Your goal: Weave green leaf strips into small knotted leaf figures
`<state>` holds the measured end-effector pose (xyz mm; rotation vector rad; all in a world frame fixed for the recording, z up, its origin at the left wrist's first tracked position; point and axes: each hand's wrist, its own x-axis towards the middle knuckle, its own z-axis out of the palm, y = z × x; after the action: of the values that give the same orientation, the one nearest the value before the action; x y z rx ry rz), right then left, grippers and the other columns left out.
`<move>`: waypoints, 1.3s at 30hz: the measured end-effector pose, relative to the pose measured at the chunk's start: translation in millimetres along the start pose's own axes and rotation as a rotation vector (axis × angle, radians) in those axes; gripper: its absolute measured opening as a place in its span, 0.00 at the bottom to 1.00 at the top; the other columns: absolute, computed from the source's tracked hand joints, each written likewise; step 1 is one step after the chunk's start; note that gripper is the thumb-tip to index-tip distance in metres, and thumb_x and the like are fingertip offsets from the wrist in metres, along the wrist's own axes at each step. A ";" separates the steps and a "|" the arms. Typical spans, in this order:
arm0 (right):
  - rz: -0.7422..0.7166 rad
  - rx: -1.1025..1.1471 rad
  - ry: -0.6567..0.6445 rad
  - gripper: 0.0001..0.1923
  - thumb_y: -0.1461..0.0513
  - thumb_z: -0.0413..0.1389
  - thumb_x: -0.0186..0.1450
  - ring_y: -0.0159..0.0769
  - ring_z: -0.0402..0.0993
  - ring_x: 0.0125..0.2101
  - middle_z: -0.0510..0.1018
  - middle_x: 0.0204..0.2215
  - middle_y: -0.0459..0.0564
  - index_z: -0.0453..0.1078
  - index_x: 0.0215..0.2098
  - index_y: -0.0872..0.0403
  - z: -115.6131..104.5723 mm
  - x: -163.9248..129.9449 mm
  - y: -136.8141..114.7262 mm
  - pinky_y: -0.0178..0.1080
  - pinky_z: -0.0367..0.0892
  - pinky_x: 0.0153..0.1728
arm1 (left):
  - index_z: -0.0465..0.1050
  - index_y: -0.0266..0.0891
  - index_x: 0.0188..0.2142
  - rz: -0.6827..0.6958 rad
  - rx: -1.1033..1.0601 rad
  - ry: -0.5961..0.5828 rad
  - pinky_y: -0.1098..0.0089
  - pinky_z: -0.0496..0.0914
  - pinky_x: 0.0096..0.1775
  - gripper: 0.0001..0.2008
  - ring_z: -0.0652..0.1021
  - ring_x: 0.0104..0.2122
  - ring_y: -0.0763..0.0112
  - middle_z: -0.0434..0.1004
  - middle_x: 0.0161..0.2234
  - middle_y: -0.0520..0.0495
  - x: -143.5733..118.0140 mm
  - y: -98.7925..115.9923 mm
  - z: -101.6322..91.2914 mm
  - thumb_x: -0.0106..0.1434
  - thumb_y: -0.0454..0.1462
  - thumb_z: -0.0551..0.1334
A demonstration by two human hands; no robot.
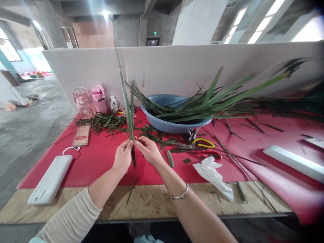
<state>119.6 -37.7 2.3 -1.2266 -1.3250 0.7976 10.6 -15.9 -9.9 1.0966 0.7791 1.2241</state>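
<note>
Long green leaf strips (130,118) stand upright between my hands, their tips reaching high above the table and a thin dark tail hanging below. My left hand (123,156) pinches the strips low down, thumb against fingers. Close beside it, my right hand (148,149) is closed with thumb and fingertips on the same spot of the strips. Exactly how the strips cross or fold there is hidden by the fingertips. Beyond my hands, a blue basin (164,125) holds a heap of long green leaves (192,109).
Scissors with yellow handles (204,143) and a red-handled pair (210,155) lie right of my hands, near crumpled white tissue (215,175). A white power bank (50,180) lies left. Leaf scraps (108,123), a pink bottle (99,99) and a white partition (162,67) stand behind.
</note>
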 end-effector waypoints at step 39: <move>0.210 0.512 -0.177 0.14 0.54 0.61 0.48 0.23 0.58 0.19 0.67 0.18 0.41 0.69 0.23 0.57 10.8 0.9 12.6 0.30 0.54 0.23 | 0.75 0.35 0.31 -0.236 -0.306 -0.158 0.76 0.62 0.25 0.13 0.72 0.25 0.76 0.77 0.29 0.45 11.8 10.9 -8.8 0.49 0.41 0.64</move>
<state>111.9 -31.8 -11.2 -0.9043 -1.0437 1.3272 1.4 -2.7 -1.4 0.8138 0.5600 1.0042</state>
